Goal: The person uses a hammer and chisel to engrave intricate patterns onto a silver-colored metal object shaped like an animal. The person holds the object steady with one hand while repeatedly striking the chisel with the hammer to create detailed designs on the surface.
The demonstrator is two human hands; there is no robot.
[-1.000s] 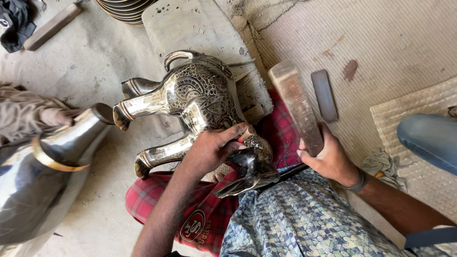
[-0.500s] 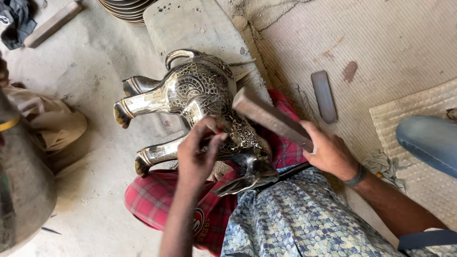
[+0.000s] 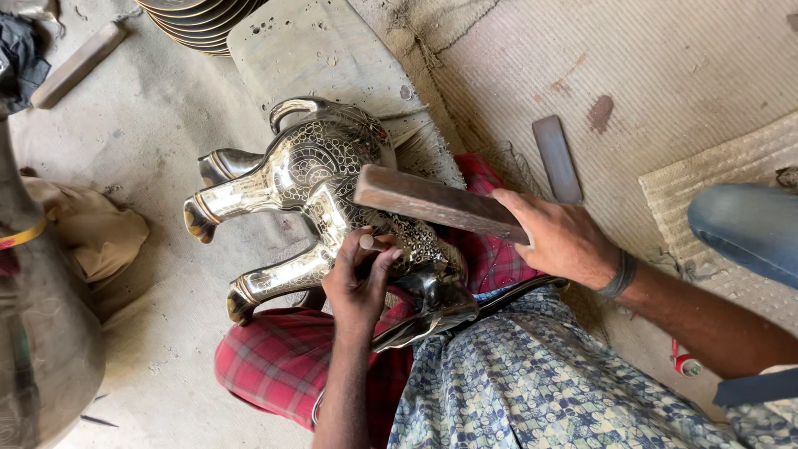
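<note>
The silver, engraved metal animal figure (image 3: 324, 179) gleams glossy, its legs mirror-smooth and its body finely textured. The dark rectangular wooden block (image 3: 436, 204) looks matt and worn. The red checked cloth (image 3: 266, 366) is soft-woven; the grey concrete floor (image 3: 166, 125) is dusty and rough.

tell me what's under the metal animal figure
The metal animal figure lies partly across the person's lap, on red checked cloth, its legs out over the dusty floor. A grey slab lies behind it. What supports its underside is hidden.
</note>
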